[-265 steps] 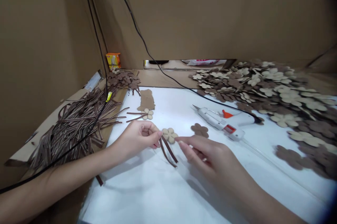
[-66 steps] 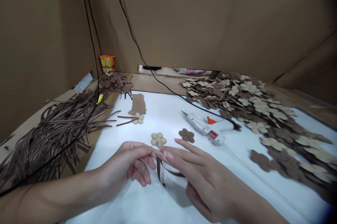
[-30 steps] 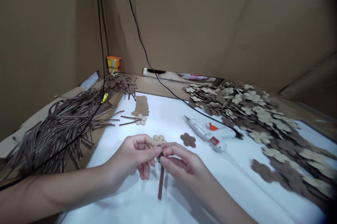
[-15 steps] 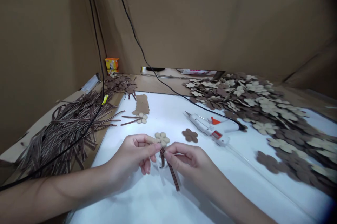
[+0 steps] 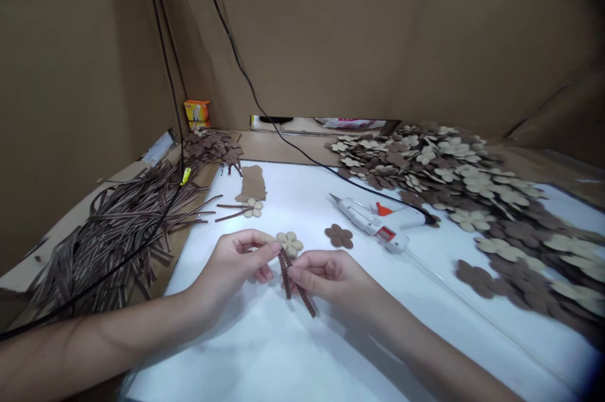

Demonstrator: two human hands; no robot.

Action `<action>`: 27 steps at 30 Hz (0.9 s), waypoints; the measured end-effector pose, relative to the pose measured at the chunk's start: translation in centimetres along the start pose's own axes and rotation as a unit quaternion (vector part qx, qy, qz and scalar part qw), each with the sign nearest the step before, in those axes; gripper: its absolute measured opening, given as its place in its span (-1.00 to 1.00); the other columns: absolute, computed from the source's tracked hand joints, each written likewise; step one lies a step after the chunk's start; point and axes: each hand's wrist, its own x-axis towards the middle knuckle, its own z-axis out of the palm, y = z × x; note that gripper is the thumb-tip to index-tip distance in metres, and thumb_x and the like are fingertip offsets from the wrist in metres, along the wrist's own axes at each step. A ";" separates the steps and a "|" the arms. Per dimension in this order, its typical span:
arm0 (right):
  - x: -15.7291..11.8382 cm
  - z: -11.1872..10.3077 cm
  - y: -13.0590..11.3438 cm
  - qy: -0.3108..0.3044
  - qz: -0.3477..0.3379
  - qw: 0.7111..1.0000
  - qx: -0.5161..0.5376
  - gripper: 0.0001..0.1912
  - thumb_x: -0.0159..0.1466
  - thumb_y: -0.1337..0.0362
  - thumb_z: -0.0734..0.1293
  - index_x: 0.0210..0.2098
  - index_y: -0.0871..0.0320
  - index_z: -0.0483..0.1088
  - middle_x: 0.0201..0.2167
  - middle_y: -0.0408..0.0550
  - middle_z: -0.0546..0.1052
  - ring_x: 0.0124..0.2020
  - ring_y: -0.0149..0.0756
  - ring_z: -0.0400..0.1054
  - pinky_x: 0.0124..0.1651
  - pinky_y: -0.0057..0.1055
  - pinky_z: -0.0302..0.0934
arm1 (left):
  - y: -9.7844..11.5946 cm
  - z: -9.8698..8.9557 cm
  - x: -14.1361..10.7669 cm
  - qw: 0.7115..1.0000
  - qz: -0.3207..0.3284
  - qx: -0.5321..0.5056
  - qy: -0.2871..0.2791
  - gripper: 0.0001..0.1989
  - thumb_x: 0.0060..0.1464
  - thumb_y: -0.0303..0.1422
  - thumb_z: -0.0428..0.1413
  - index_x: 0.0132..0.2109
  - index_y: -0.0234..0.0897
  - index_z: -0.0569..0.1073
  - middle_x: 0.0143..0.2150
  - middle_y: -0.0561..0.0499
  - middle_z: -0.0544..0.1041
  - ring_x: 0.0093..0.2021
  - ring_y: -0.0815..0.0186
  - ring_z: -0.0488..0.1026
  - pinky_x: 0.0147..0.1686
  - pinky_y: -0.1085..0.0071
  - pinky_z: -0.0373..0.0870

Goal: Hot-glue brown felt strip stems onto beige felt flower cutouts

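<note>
Striped brown ribbon [image 5: 292, 279], folded, just below tan felt flower [image 5: 289, 243] on white worktop [image 5: 265, 351]; left hand [image 5: 231, 263], right hand [image 5: 331, 276], fingers clamped on it. Orange box [image 5: 196, 113] at 12 o'clock, lettering too small to read.

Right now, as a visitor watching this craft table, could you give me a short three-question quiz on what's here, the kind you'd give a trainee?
1. True or false: the right hand is touching the striped ribbon.
2. What colour is the flower shape beside the left hand? A) brown B) tan C) white
3. Fill in the blank: the heap of ribbon strips lies on the person's ___ side.

Key: 1. True. 2. B. 3. Left.
</note>
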 end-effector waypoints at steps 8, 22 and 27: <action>0.2 0.0 0.9 -0.015 0.030 0.999 0.018 -0.70 0.02 0.09 0.43 -0.47 0.23 0.43 -0.53 -0.12 0.48 -0.50 -0.43 0.29 -0.41 -0.46 0.16 | 0.0 -0.1 0.3 0.999 -0.041 -0.015 -0.016 -0.74 -0.11 -0.24 0.23 -0.39 -0.37 0.42 -0.64 0.07 0.46 -0.66 0.47 0.39 -0.64 0.62 0.28; 0.1 0.3 0.8 -0.008 0.050 0.998 -0.028 -0.71 0.03 0.08 0.41 -0.53 0.21 0.41 -0.54 -0.12 0.50 -0.50 -0.45 0.28 -0.37 -0.47 0.15 | -0.1 -0.6 0.7 0.999 -0.005 0.043 0.003 -0.75 -0.08 -0.23 0.21 -0.37 -0.36 0.45 -0.46 0.01 0.52 -0.62 0.47 0.42 -0.61 0.59 0.29; -0.2 -0.3 0.6 0.006 0.052 0.994 -0.097 -0.73 0.09 0.10 0.36 -0.50 0.21 0.44 -0.54 -0.11 0.49 -0.51 -0.45 0.28 -0.40 -0.49 0.15 | 0.2 -0.7 0.8 0.998 -0.009 0.066 0.004 -0.77 -0.09 -0.24 0.21 -0.38 -0.36 0.48 -0.48 0.04 0.50 -0.59 0.47 0.43 -0.59 0.60 0.27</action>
